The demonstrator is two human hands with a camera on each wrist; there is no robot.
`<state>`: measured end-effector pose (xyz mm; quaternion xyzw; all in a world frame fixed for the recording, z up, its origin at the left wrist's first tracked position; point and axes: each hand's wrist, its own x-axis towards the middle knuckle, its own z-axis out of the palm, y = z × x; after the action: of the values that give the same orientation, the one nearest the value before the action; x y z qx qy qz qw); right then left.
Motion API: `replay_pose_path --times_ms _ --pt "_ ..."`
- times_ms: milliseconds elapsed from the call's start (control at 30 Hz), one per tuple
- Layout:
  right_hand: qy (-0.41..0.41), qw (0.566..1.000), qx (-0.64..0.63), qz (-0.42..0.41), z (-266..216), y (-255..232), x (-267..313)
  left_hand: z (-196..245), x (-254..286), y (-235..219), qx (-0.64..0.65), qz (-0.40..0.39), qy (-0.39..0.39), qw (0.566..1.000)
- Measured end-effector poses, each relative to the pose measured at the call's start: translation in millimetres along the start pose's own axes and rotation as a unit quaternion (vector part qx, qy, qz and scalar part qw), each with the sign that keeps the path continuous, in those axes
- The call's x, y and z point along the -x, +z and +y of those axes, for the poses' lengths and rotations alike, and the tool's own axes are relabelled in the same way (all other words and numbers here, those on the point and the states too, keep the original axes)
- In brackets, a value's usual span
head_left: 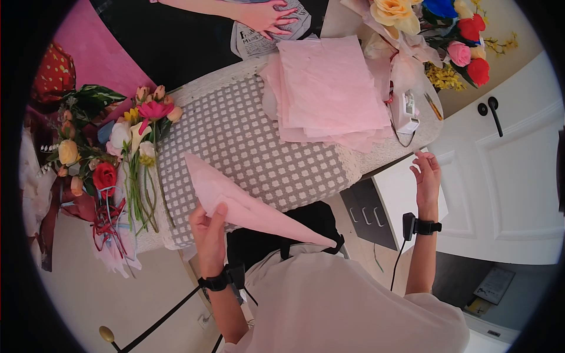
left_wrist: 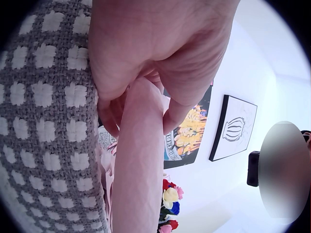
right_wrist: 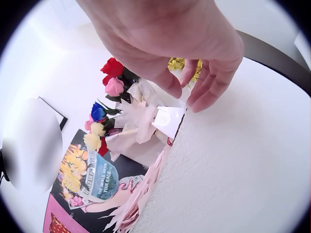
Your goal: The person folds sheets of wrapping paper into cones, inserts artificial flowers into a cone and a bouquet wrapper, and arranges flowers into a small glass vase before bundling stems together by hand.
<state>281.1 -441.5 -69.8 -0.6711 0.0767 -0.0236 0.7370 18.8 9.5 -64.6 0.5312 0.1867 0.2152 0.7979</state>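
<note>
My left hand [head_left: 209, 238] pinches a pink sheet of wrapping paper rolled into a long cone [head_left: 247, 203], thumb on top, at the table's near edge. The cone's narrow end points toward my lap on the right. In the left wrist view the rolled paper [left_wrist: 141, 165] runs out from between thumb and fingers. My right hand [head_left: 428, 170] is raised off the table's right end, fingers loosely bent, with nothing visible in them. Beyond it on the table stands a small white box-like device [head_left: 406, 115], also in the right wrist view as a white block [right_wrist: 168, 121].
A stack of pink paper sheets [head_left: 329, 88] lies at the back of the checked tablecloth [head_left: 223, 123]. Loose artificial flowers [head_left: 138, 135] lie at the left. A wrapped bouquet [head_left: 441, 35] stands at the back right. A drawer cabinet [head_left: 376, 206] is below the right end.
</note>
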Motion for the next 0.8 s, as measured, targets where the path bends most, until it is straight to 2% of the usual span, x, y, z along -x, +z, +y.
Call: replay_pose_path --times_ms 133,367,433,600,800 --pt "0.017 0.999 -0.028 0.014 6.8 -8.8 -7.5 5.1 -0.2 10.0 0.026 0.032 0.003 0.999" --pt "0.000 0.999 0.010 0.032 7.9 -7.6 -11.2 1.7 -0.5 5.5 0.022 0.031 0.004 0.999" --pt "-0.004 0.999 0.023 0.038 6.9 -6.1 -10.5 -1.6 -0.7 -1.0 -0.002 0.004 0.003 1.000" --pt "-0.055 0.993 0.071 0.077 -0.6 -4.0 -6.3 -0.1 -0.4 1.6 -0.003 0.002 0.008 1.000" --pt "-0.132 0.988 0.074 0.043 -20.3 7.1 8.3 6.5 0.7 8.0 -0.006 0.009 -0.004 1.000"
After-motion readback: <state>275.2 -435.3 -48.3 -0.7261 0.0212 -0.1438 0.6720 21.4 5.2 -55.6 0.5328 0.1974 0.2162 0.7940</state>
